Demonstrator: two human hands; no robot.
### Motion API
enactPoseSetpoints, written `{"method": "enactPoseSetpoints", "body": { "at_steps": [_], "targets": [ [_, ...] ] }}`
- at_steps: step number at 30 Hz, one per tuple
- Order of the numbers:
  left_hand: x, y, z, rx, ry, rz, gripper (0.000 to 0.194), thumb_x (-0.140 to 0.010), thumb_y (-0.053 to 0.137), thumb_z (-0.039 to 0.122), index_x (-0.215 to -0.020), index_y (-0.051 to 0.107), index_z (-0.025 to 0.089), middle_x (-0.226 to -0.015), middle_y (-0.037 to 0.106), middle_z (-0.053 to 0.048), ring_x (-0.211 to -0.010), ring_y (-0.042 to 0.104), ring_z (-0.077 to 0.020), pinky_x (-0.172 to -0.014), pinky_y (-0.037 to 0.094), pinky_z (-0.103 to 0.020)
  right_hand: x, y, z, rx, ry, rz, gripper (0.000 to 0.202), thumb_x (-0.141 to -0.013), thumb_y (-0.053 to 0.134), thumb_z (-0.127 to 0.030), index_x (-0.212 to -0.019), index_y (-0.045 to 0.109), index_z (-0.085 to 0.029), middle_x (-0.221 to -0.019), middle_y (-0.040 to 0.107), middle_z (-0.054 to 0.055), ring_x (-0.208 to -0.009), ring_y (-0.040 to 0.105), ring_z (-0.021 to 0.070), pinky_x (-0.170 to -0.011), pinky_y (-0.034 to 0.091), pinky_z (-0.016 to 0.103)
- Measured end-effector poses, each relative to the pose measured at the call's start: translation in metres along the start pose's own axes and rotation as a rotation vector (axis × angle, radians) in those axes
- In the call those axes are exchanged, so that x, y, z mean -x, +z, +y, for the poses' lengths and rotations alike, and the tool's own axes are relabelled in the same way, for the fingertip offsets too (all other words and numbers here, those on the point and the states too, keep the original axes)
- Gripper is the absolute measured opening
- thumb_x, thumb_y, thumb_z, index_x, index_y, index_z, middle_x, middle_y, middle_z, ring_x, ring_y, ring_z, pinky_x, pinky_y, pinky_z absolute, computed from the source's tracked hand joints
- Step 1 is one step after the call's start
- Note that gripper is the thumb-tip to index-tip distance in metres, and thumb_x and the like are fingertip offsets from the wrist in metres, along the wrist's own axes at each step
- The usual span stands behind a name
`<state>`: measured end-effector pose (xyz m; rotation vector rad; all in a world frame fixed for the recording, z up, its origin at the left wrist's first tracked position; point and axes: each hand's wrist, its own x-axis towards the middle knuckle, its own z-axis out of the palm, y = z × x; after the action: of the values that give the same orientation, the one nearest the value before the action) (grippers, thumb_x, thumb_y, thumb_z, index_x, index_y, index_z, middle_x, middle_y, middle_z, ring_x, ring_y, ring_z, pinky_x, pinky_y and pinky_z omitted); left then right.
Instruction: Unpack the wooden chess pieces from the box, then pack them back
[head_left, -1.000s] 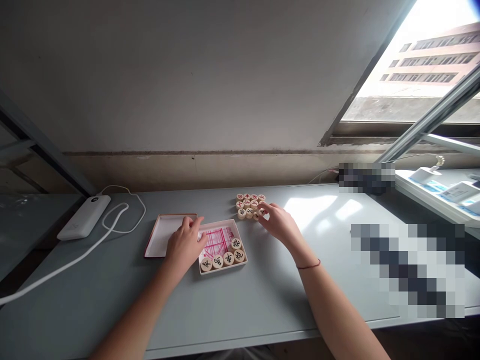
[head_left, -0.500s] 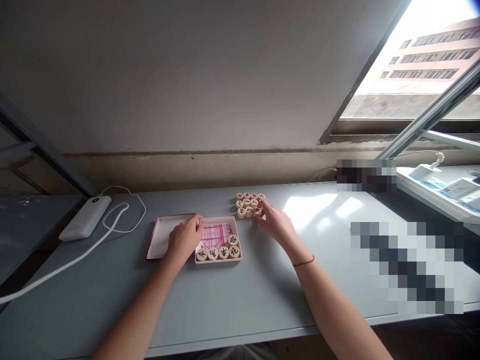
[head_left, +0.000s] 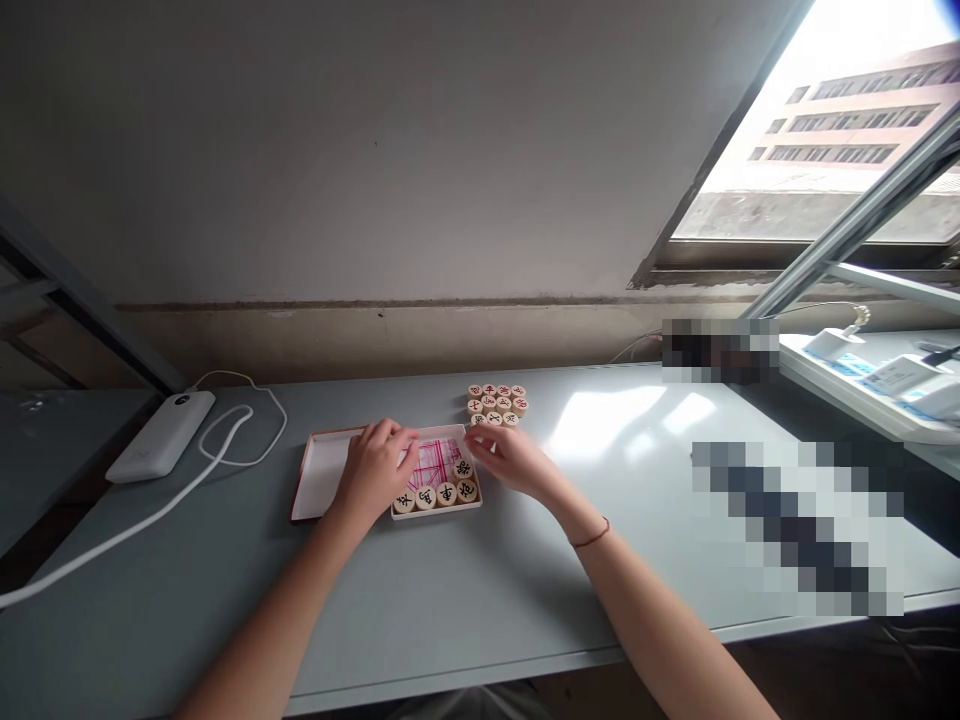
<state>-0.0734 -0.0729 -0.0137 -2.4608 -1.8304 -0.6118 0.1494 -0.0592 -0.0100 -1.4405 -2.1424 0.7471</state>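
Note:
A shallow white box (head_left: 481, 488) lies on the desk with a red-lined sheet (head_left: 433, 462) in it. Several wooden Chinese chess pieces (head_left: 446, 494) with black characters line its near side and right corner. To its left is the box lid (head_left: 319, 480), its pale inside facing up. My left hand (head_left: 373, 468) hovers over the place where lid and box meet, fingers apart and holding nothing visible. At the box's right wall is my right hand (head_left: 514, 462), thumb and fingers curved with a gap between them. Just beyond it, more chess pieces (head_left: 489, 404) stand in tight rows.
On the left a white power bank (head_left: 161, 436) lies with a white cable (head_left: 157, 520) running toward me. A metal frame post (head_left: 847, 215) and a shelf with white plugs (head_left: 911, 380) are on the right. Two blurred-out patches cover things on the right side.
My right hand has moved left and nearer, from the rows of chess pieces to the box's right wall. My left hand has lifted slightly, its fingers spreading. The view has shifted a little.

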Motion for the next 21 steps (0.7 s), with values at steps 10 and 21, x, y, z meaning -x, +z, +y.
{"method": "enactPoseSetpoints", "body": {
  "at_steps": [10,21],
  "targets": [
    [0.008,0.001,0.040,0.097,0.163,-0.176,0.033,-0.093,0.040,0.029,-0.077,0.068,0.021,-0.085,0.066,-0.008,-0.087,0.055,-0.0243,-0.080,0.038,-0.041,-0.001,0.012,-0.006,-0.046,0.004,-0.030,0.021,-0.084,0.045,-0.017,-0.086,0.066,-0.018,-0.062,0.058,-0.001,-0.053,0.046,0.0111,-0.050,0.031,0.021],
    [0.005,0.006,0.051,0.287,0.038,-0.248,0.016,-0.089,0.050,0.028,-0.080,0.059,0.020,-0.080,0.068,-0.002,-0.079,0.063,-0.0210,-0.082,0.039,-0.038,-0.002,0.014,-0.006,-0.088,0.027,-0.003,0.023,-0.082,0.043,-0.015,-0.084,0.066,-0.017,-0.065,0.061,0.000,-0.056,0.048,0.0114,-0.053,0.034,0.022]
  ]
}}
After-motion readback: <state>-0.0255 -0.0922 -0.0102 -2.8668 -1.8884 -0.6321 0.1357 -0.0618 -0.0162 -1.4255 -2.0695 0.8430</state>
